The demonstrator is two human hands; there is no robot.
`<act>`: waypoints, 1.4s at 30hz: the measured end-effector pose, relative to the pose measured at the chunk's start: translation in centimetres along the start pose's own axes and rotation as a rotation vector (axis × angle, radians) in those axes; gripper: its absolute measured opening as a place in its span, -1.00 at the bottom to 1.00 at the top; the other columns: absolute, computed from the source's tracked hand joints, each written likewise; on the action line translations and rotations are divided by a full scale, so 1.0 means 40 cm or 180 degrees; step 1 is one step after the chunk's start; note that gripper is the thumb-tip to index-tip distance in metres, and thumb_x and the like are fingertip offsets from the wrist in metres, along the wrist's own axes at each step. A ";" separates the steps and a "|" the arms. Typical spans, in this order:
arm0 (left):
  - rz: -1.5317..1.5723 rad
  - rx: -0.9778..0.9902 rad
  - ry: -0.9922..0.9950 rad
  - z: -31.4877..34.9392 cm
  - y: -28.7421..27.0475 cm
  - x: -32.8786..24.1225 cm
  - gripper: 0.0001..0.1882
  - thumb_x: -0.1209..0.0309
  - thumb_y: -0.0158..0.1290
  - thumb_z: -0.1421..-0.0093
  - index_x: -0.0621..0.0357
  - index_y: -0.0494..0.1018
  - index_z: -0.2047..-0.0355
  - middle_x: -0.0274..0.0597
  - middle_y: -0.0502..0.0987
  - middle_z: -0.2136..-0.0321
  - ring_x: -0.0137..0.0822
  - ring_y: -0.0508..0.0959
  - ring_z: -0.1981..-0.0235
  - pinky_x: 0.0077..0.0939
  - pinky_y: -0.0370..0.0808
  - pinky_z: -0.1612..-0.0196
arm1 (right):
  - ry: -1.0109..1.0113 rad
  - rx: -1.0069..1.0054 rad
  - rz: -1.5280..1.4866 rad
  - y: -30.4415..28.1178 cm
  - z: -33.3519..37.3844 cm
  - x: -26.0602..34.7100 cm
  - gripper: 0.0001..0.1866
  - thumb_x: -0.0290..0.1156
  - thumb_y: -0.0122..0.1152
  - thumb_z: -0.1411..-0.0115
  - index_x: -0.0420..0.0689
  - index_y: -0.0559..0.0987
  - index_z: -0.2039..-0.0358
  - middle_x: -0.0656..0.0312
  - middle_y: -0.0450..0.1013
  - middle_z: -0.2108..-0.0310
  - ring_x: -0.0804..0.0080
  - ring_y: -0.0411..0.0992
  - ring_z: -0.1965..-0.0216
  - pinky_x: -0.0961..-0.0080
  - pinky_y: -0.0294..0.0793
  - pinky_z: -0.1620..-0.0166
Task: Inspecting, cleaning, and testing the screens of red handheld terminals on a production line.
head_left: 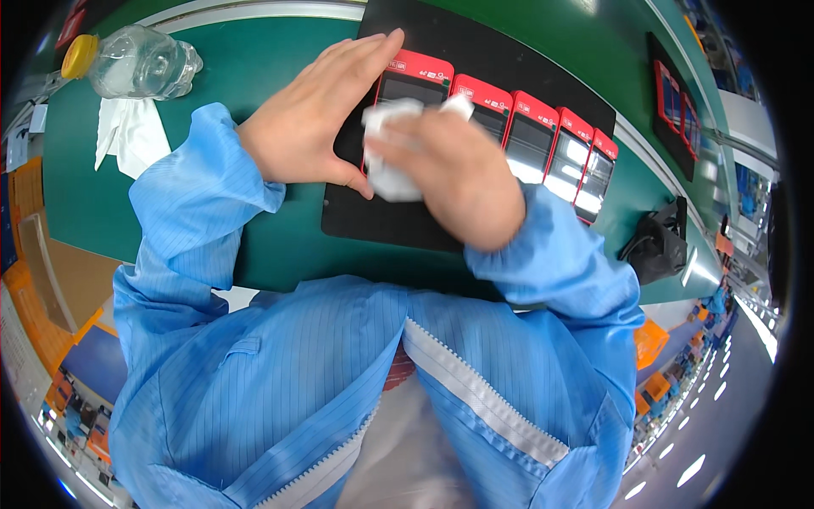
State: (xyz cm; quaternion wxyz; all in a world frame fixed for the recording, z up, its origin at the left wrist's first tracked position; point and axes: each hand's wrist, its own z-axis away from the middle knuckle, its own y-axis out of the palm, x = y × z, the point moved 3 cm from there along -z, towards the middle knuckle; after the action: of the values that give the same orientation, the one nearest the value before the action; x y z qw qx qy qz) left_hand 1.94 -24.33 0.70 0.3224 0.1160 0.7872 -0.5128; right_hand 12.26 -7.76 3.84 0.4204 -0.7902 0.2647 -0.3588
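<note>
Wiping the leftmost red device [413, 83] on the black mat [373, 222] near the bench's far edge, the right hand [462, 182] is clenching a white cloth [392, 170] while the flat, released left hand [315, 110] is bracing it (a hard swipe might be nudging the row crooked).

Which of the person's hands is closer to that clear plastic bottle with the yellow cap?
The left hand. It lies flat on the black mat beside the red devices, toward the bottle. The right hand, gripping a white cloth, is farther away, over the devices.
</note>
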 end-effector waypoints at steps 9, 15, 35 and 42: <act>-0.0039 0.0036 -0.0005 0.001 0.003 -0.004 0.53 0.19 0.55 0.43 0.20 -0.23 -0.45 0.13 0.07 -0.37 0.13 0.09 -0.39 -0.04 0.03 -0.43 | 0.0192 -0.0017 0.0480 -0.026 -0.047 -0.075 -0.58 -0.45 0.25 0.06 -0.15 0.58 0.10 0.20 0.47 0.20 0.20 0.42 0.17 0.35 0.49 0.11; -0.0001 0.0021 0.0010 -0.001 0.001 -0.001 0.55 0.21 0.54 0.44 0.21 -0.27 -0.45 0.09 0.03 -0.40 0.13 0.07 -0.40 -0.03 -0.01 -0.43 | -0.0513 0.0208 0.0148 -0.007 0.020 0.053 -0.63 -0.40 0.28 0.02 -0.16 0.60 0.14 0.25 0.45 0.27 0.31 0.46 0.19 0.46 0.53 0.14; 0.0128 0.0174 -0.0028 -0.006 -0.012 0.007 0.48 0.22 0.55 0.37 0.21 -0.21 -0.44 0.12 0.02 -0.39 0.08 0.03 -0.42 0.00 -0.03 -0.44 | -0.0308 0.0008 0.0474 -0.021 -0.025 -0.041 -0.60 -0.43 0.19 0.01 -0.27 0.55 0.11 0.07 0.45 0.14 0.16 0.42 0.13 0.36 0.47 0.06; -0.0092 0.0166 0.0280 0.000 -0.021 -0.002 0.49 0.01 0.50 0.37 0.34 -0.18 -0.42 0.26 -0.03 -0.39 0.24 0.02 -0.40 0.08 -0.02 -0.41 | -0.0108 0.0383 -0.0511 -0.090 0.098 0.039 -0.58 -0.45 0.20 0.03 -0.18 0.60 0.08 0.09 0.46 0.09 0.12 0.45 0.00 0.28 0.51 -0.02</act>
State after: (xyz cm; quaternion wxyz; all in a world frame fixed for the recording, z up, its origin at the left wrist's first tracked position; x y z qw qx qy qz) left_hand 1.56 -24.71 1.36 0.2770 0.1353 0.7886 -0.5321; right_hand 16.71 -5.18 5.92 0.4414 -0.7882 0.1713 -0.3931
